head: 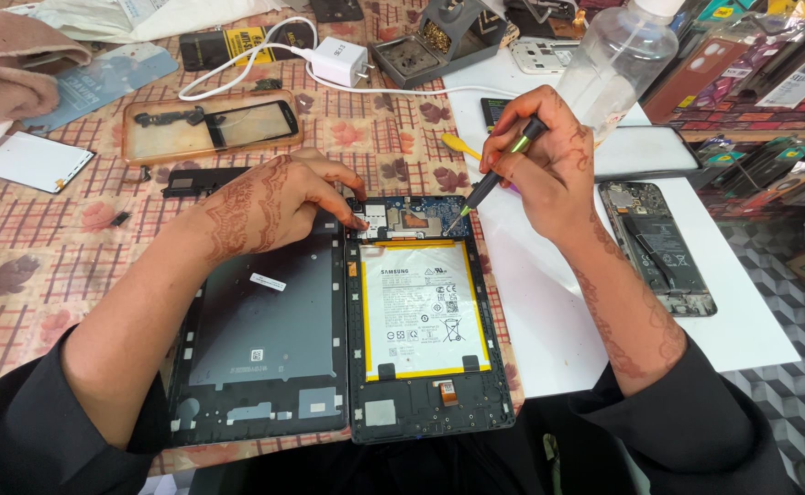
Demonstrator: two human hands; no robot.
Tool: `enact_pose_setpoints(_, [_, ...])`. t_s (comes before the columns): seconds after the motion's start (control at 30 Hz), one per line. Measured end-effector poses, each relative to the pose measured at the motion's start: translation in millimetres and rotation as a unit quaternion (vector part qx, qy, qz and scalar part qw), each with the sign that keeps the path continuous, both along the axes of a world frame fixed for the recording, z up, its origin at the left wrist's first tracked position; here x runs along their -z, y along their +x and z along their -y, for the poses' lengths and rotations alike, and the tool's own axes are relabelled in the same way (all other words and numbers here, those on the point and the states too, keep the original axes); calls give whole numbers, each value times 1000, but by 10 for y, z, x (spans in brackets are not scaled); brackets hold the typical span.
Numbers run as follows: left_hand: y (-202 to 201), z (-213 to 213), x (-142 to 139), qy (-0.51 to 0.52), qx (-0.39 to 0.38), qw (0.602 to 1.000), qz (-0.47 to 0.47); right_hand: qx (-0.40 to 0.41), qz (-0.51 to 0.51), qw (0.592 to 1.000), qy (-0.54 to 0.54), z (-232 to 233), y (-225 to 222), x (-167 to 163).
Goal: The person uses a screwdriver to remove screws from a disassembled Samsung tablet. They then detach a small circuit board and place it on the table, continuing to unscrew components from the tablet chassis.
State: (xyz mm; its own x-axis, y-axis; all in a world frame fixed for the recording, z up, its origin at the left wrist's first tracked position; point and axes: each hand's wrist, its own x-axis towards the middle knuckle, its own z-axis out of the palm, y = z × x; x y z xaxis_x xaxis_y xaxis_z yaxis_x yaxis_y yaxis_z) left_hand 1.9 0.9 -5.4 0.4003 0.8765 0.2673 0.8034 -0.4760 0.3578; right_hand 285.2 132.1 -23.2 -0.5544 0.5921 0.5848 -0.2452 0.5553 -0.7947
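white charger (341,59), clear bottle (618,60), opened phone (659,246)

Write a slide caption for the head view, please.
Right hand aims black-green screwdriver at opened black tablet; left hand steadies it.

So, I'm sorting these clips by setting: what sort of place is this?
Probably a small electronics repair bench: an opened black tablet with exposed white battery, a grey soldering-iron stand, and a second opened phone on the white mat.

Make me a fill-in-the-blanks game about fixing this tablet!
1. The right hand holds a thin ____.
2. The big battery in the opened tablet has a ____ border.
3. The left hand presses on the tablet's ____ edge.
4. The charger plug is ____.

Missing words: screwdriver; yellow; top; white
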Motion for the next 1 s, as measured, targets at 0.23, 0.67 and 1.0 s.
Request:
enact_pose_setpoints(0.23, [3, -4, 1, -4, -2, 1000, -1, -1, 0, 1000, 3, -7, 4, 8])
enact_pose_setpoints(0.67, [-1, -7, 2, 8, 4, 1000, -1, 23, 22, 999, 37, 25, 17, 3])
enact_pose_setpoints(1.0, [4, -6, -3, -12, -8, 1000, -2, 11, 17, 1000, 23, -5, 20, 21])
